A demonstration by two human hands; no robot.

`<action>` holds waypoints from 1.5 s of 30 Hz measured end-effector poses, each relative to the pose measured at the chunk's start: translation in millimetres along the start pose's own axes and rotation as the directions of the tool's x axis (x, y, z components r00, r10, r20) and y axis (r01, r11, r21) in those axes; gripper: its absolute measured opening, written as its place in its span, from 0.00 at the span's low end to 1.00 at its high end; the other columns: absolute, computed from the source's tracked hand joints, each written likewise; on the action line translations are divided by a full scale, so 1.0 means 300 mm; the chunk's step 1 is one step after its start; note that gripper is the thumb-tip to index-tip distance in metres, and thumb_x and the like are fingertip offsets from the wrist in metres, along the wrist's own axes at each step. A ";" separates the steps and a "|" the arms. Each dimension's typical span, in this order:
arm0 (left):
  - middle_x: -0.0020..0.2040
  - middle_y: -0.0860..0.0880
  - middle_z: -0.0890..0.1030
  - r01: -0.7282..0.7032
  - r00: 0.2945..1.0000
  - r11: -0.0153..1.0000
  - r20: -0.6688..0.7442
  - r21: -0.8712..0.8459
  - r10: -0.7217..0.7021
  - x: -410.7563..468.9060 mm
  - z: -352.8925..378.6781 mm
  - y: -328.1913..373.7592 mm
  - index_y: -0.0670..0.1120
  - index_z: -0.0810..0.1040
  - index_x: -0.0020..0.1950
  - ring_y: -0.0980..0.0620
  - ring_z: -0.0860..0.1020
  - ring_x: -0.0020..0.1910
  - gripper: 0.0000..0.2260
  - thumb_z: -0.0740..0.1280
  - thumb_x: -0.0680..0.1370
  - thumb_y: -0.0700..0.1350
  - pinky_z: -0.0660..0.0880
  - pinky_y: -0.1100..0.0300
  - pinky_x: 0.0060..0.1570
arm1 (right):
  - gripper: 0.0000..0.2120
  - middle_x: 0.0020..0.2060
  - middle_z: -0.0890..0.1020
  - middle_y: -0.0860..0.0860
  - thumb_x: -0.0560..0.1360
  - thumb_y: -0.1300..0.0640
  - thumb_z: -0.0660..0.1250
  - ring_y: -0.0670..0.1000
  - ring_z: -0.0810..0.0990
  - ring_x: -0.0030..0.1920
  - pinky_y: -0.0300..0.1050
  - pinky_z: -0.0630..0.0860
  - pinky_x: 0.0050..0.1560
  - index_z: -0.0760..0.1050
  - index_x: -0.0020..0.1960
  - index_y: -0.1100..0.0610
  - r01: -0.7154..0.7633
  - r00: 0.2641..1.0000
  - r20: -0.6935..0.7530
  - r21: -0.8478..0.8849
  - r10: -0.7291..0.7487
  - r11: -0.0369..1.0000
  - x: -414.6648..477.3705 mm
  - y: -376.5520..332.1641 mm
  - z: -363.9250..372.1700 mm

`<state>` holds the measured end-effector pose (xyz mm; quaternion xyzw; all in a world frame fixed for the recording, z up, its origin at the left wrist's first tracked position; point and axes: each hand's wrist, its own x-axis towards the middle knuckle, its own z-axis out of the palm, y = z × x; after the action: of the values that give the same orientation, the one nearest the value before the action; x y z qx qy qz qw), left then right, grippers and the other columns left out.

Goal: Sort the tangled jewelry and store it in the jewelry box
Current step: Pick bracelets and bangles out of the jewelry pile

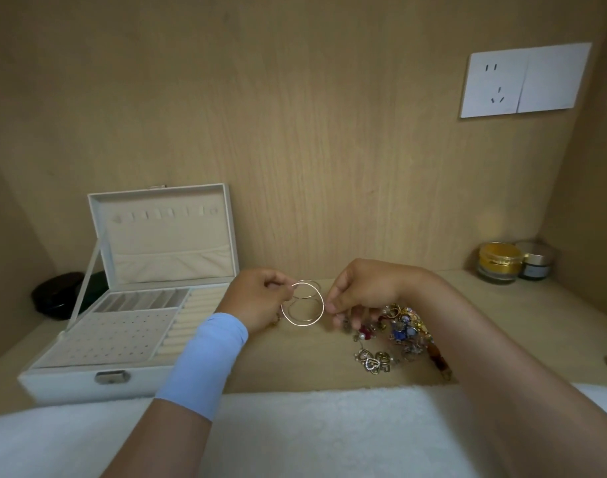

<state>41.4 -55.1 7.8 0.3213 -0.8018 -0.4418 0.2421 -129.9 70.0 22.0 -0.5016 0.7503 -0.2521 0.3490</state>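
Observation:
Thin silver hoop rings [304, 324], two or three overlapping, hang between my hands above the wooden shelf. My left hand [257, 298], with a light blue wristband, pinches the hoops at their upper left. My right hand [360, 294] pinches a hoop at its right edge. A tangled pile of jewelry [397, 334] with blue, red and gold pieces lies on the shelf just under and right of my right hand. The white jewelry box [88, 379] stands open at the left, lid upright, showing a perforated earring panel, ring rolls and small compartments.
Two small jars [500, 262] stand at the back right corner. Dark round objects [55, 294] sit behind the box at the left. A white towel [295, 429] covers the near edge. A wall socket [522, 81] is on the back panel.

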 end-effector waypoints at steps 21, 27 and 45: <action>0.36 0.60 0.77 -0.209 0.967 0.948 -0.093 0.241 0.237 -0.001 0.012 -0.037 0.55 0.81 0.40 0.63 0.74 0.36 0.09 0.69 0.78 0.42 0.65 0.78 0.35 | 0.07 0.24 0.73 0.52 0.81 0.61 0.61 0.53 0.77 0.28 0.44 0.76 0.37 0.78 0.46 0.58 0.093 0.972 -0.227 0.106 -0.067 0.990 -0.018 -0.062 0.009; 0.37 0.62 0.78 -0.241 0.964 0.929 -0.039 0.279 0.262 0.008 -0.011 -0.053 0.57 0.83 0.42 0.66 0.74 0.37 0.10 0.69 0.78 0.42 0.65 0.78 0.37 | 0.07 0.27 0.66 0.48 0.82 0.59 0.61 0.47 0.61 0.24 0.38 0.62 0.24 0.78 0.49 0.58 0.158 0.948 -0.306 0.211 -0.088 0.965 -0.025 -0.069 -0.001; 0.45 0.58 0.81 -0.184 0.978 0.889 0.170 0.419 0.122 0.004 -0.030 -0.091 0.52 0.86 0.49 0.58 0.77 0.46 0.07 0.69 0.77 0.43 0.68 0.71 0.45 | 0.08 0.49 0.86 0.56 0.82 0.61 0.62 0.54 0.80 0.31 0.40 0.65 0.23 0.79 0.49 0.60 0.356 0.932 -0.148 0.205 -0.330 0.912 -0.075 -0.128 0.001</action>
<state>55.0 -72.0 -11.3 0.2710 -0.9175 -0.2536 0.1426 -101.9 76.7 56.0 -0.5673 0.6346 -0.4214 0.3128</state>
